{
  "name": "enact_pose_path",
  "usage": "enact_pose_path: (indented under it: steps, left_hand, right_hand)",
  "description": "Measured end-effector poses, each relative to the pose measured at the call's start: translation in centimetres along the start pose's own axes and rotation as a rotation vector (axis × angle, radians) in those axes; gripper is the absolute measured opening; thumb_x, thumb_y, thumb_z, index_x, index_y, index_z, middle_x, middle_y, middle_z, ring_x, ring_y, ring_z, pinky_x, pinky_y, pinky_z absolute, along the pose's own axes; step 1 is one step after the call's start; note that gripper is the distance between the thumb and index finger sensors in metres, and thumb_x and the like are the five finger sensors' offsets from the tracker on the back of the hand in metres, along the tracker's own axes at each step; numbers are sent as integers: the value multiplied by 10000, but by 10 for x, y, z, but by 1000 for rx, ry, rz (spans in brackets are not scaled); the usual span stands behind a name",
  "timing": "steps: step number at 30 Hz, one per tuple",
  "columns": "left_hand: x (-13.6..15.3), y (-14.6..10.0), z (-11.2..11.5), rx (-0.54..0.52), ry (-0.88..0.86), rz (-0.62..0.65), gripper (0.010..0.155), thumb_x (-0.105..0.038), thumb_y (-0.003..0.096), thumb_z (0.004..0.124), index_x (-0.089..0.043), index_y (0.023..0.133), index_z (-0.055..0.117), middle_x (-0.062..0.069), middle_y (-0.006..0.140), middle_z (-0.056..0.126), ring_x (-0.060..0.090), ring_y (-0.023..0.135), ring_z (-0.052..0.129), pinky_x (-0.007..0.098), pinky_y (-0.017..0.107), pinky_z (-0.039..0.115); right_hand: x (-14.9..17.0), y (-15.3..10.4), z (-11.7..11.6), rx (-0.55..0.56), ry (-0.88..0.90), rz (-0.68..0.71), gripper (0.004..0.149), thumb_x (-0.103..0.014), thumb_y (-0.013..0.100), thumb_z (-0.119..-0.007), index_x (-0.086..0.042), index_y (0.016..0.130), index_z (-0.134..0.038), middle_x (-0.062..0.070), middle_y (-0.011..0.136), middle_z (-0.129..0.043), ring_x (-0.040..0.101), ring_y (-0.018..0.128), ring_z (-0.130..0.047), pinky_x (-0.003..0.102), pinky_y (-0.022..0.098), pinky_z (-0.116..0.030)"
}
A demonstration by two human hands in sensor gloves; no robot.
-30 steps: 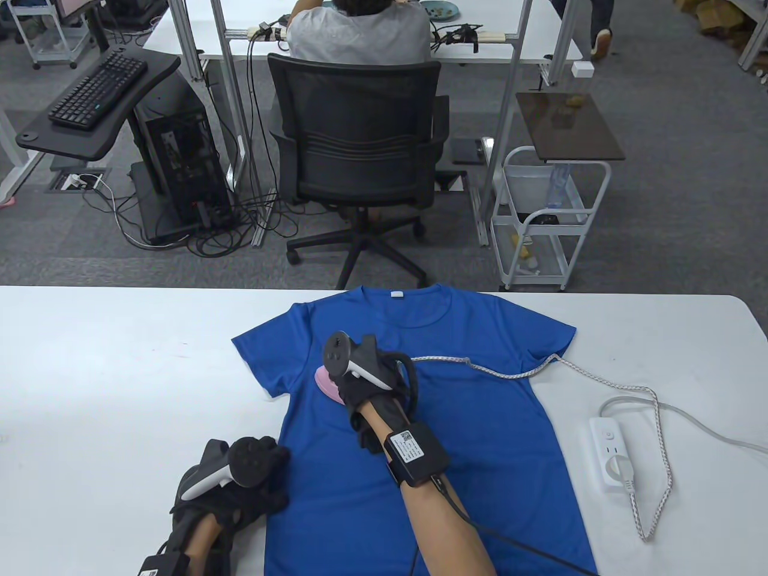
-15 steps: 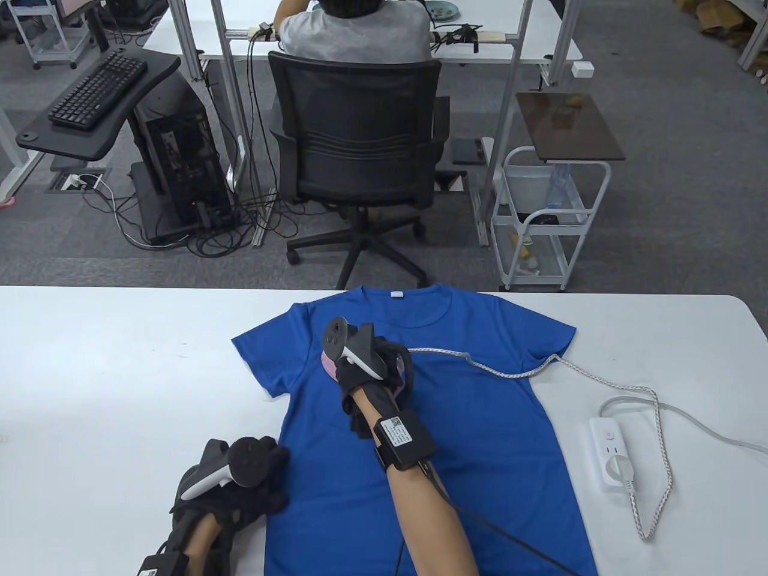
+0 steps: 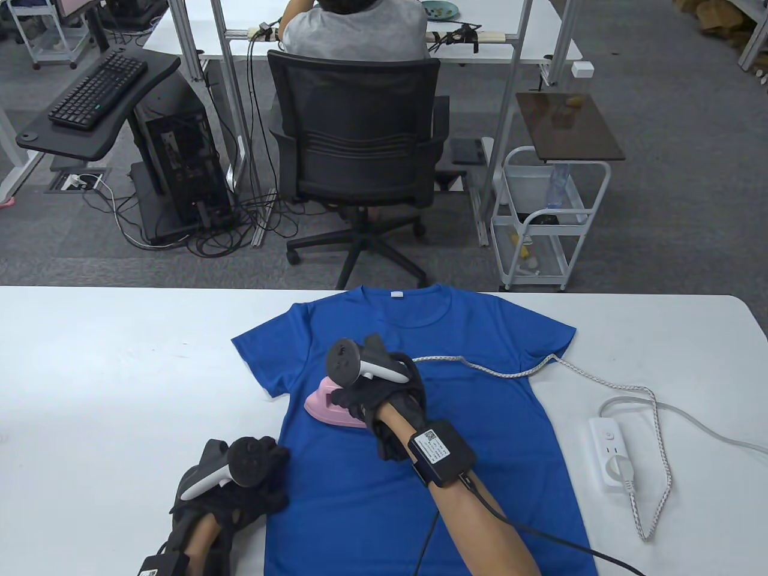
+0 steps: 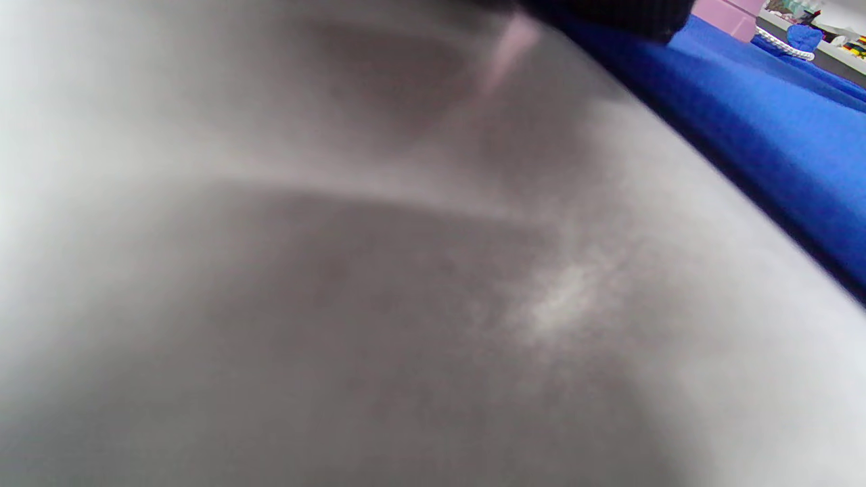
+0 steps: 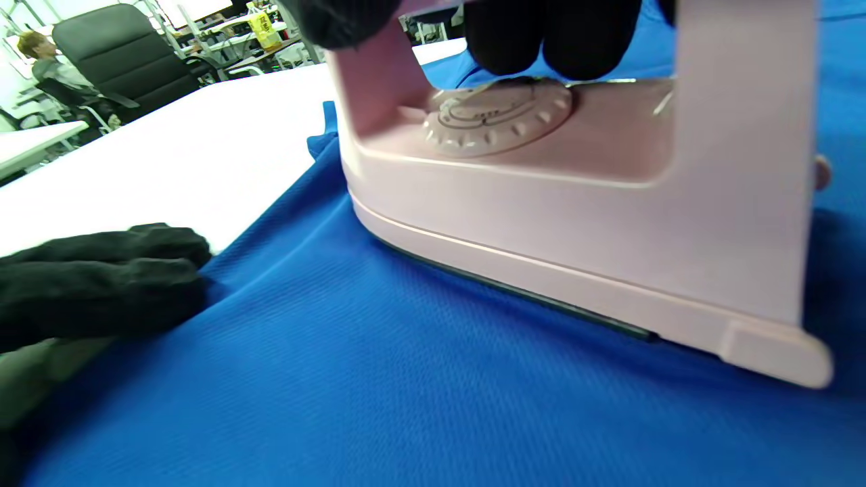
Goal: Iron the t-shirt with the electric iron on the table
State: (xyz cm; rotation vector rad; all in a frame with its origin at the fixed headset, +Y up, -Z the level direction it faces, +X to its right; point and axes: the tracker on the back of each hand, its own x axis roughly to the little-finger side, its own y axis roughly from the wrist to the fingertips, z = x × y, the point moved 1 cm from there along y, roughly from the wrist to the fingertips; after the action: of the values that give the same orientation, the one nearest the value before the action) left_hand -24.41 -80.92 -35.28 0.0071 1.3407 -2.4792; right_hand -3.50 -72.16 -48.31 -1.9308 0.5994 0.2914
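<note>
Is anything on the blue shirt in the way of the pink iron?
Only its own white braided cord, lying across the blue t-shirt behind the pink electric iron. The cloth nearby looks bare.

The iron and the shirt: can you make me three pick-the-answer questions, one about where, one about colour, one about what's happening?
1. Where does the iron sit?
A. on the t-shirt
B. on the bare table
C. on the floor

2. What colour is the iron?
A. green
B. pink
C. black

3. What is the right hand doing?
A. lying flat on the table
B. pulling the plug
C. gripping the iron's handle

Answers: 1 A, the right wrist view shows its soleplate flat on the blue cloth. 2 B, its body is pale pink in both views. 3 C, gloved fingers wrap the handle above the dial.
</note>
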Motion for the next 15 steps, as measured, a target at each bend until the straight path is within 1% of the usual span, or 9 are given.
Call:
enact_pose_path:
  steps: [2,3,7,10,13,15]
  left_hand:
    - [0,0,0,0,1,-2,782,-528,467,677,-337,1091,246,-27,1160,132,307,1075,101,546,741,200]
    - [0,0,0,-1,0,-2,782,-527,468,678,-336,1091,247,-27,1160,133,309,1075,102,547,740,200]
    - [0,0,0,-4,-2,-4,781,-527,468,676,-335,1091,247,-27,1160,134,309,1074,101,547,740,198]
    - [0,0,1,-8,-8,-2,781,-526,466,678,-335,1091,250,-25,1160,133,308,1074,100,546,738,194]
    - [0,0,1,-8,-8,-4,780,-527,466,677,-337,1090,249,-27,1160,133,306,1074,100,545,738,194]
    - [0,0,1,-8,-9,-4,781,-527,466,678,-336,1090,249,-26,1159,135,307,1074,100,545,738,194]
  right_hand:
    - [6,-4,3,13,7,4,696,-272,494,-718,-73,1111,-464,270,1043,-613,506,887,-718,646,669,-600]
    - [7,-4,3,18,24,30,696,-247,488,-736,-67,1108,-477,267,1032,-636,502,877,-733,643,666,-604]
    - [4,-2,5,68,-68,65,697,-232,444,-758,-52,1085,-551,244,959,-749,455,797,-846,624,625,-691]
    - [7,6,7,156,-100,55,694,-232,430,-755,-60,1077,-572,231,945,-775,439,773,-874,617,610,-716]
    - [11,15,10,247,-78,40,691,-232,429,-754,-66,1077,-579,228,941,-778,434,762,-874,613,605,-715]
    - [12,22,12,282,-62,35,688,-236,427,-754,-74,1075,-587,226,939,-783,430,759,-876,609,603,-719]
